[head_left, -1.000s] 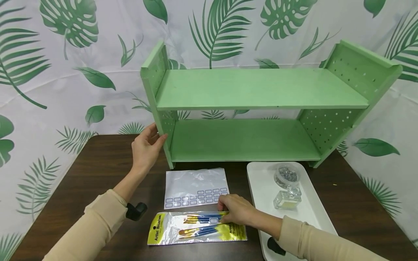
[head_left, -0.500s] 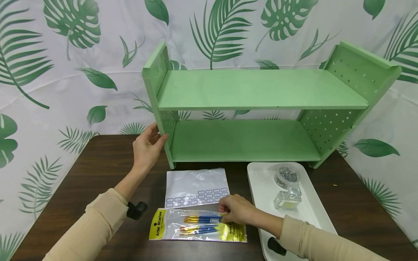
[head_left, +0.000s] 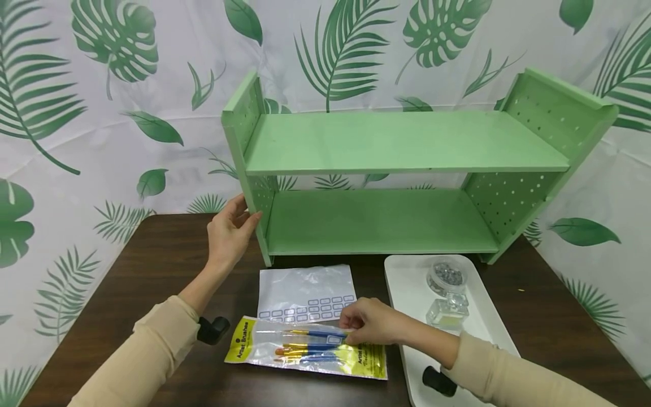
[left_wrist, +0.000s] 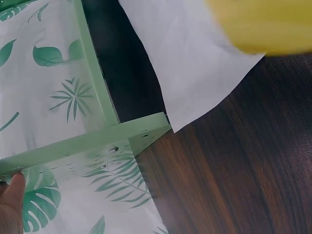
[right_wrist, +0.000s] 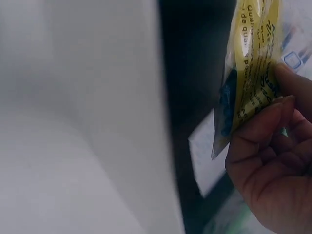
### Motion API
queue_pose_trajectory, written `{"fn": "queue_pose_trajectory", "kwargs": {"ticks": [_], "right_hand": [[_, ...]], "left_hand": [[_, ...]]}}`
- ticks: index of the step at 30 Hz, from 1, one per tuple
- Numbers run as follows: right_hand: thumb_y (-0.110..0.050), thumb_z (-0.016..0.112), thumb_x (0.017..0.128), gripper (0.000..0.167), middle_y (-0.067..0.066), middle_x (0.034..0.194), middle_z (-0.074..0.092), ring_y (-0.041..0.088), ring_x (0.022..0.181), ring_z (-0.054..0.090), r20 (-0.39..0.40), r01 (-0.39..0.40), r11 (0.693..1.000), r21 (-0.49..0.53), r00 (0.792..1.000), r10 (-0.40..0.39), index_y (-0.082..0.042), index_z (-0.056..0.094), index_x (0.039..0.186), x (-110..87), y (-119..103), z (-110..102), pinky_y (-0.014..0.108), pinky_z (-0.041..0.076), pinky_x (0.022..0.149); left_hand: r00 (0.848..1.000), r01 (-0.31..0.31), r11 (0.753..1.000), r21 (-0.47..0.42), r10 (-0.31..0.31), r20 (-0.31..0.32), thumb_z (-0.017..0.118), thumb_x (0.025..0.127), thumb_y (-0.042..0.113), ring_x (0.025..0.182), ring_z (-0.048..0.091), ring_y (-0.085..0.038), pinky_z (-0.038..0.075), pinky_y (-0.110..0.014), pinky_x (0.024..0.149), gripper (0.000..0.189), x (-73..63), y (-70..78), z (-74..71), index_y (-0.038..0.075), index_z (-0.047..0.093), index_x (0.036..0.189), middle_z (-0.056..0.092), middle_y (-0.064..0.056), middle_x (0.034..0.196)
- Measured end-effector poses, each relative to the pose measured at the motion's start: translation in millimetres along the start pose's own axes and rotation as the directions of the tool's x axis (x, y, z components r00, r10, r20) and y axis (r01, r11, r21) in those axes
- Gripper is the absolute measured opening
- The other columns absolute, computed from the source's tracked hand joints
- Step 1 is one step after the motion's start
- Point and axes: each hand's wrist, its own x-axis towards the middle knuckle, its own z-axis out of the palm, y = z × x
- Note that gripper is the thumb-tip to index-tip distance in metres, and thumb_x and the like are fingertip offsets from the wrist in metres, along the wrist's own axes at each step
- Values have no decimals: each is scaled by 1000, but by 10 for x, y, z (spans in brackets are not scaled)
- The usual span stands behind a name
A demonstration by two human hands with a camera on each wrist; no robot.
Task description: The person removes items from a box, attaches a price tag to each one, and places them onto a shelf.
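Note:
My left hand [head_left: 227, 234] grips the left side panel of a green two-tier shelf [head_left: 356, 223], its thumb at the panel's front edge. In the left wrist view, part of that hand [left_wrist: 12, 204] shows at the panel [left_wrist: 83, 144]. My right hand [head_left: 373, 322] pinches the upper edge of a clear packet of artist brushes [head_left: 300, 349] with yellow printed ends. Beside its fingertips, a small blue-bordered label [head_left: 335, 340] is on the packet. The right wrist view has thumb and fingers of the right hand [right_wrist: 268, 146] on the packet's yellow end [right_wrist: 256, 58].
Behind the packet lies a white sheet of blue-bordered labels [head_left: 302, 282], which it partly overlaps. A white tray [head_left: 407, 282] on the right holds a round clear tub of grey bits [head_left: 446, 275] and a small glass bottle [head_left: 447, 312]. All stand on a dark wooden table [head_left: 168, 254].
The brush packet has tilted, its left end swinging away from me, and the brushes inside have shifted. My right hand keeps its pinch; the left hand stays on the shelf panel.

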Motion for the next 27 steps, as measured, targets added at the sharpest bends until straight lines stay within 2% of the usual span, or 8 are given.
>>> {"fn": "queue_pose_trajectory", "kwargs": {"ticks": [5,8,14,18,21,24,27], "right_hand": [[2,70,77,13,-8,63,46,3,59,40,45,35,999,28,998,-36,-7,61,76,-87,-127,-262,17,34,54],[1,69,79,11,-7,67,52,4,61,44,54,55,998,34,997,-57,-7,61,78,-165,-215,-467,17,38,55],[-4,67,83,6,-1,76,62,9,65,51,41,63,998,-9,997,-63,-6,63,85,-327,-474,-996,20,45,57],[-7,65,86,4,4,81,64,15,68,55,13,40,997,-62,999,-40,-6,63,88,-393,-699,-1392,24,49,60],[-10,65,88,7,6,83,64,17,69,56,-9,27,994,-105,1000,-28,-5,62,91,-412,-869,-1671,27,50,61],[-10,64,89,10,9,84,64,18,70,56,-32,16,992,-126,999,-20,-2,61,93,-396,-1009,-1925,28,51,62],[-9,63,90,11,8,85,66,20,71,57,-76,8,989,-149,997,-19,1,60,95,-339,-1107,-2161,29,51,64]], "left_hand": [[1000,-6,1000,10,6,6,67,87,7,102,65,-29,53,-24,76,43,-4,4,-2,5,56,128,63,-16,120],[1000,-9,1000,26,9,7,67,87,7,102,65,-29,54,-26,76,43,-11,4,-3,5,55,129,63,-15,121],[1000,-27,999,23,27,-1,66,87,5,105,63,-31,52,-28,81,43,-14,6,5,2,55,128,62,-17,122],[999,-48,999,-17,48,6,66,86,2,107,62,-33,51,-28,85,44,-22,-4,6,-2,53,128,60,-20,123],[998,-58,998,-10,58,6,67,85,1,108,62,-32,51,-20,83,46,-34,-12,3,-3,53,128,61,-20,122],[998,-56,998,27,57,-13,67,84,2,101,65,-31,49,-9,73,45,-38,-11,4,-2,54,127,63,-20,118],[998,-46,999,29,47,-30,67,85,3,98,66,-32,46,-4,68,40,-40,-11,15,-1,57,124,64,-19,116]]}}
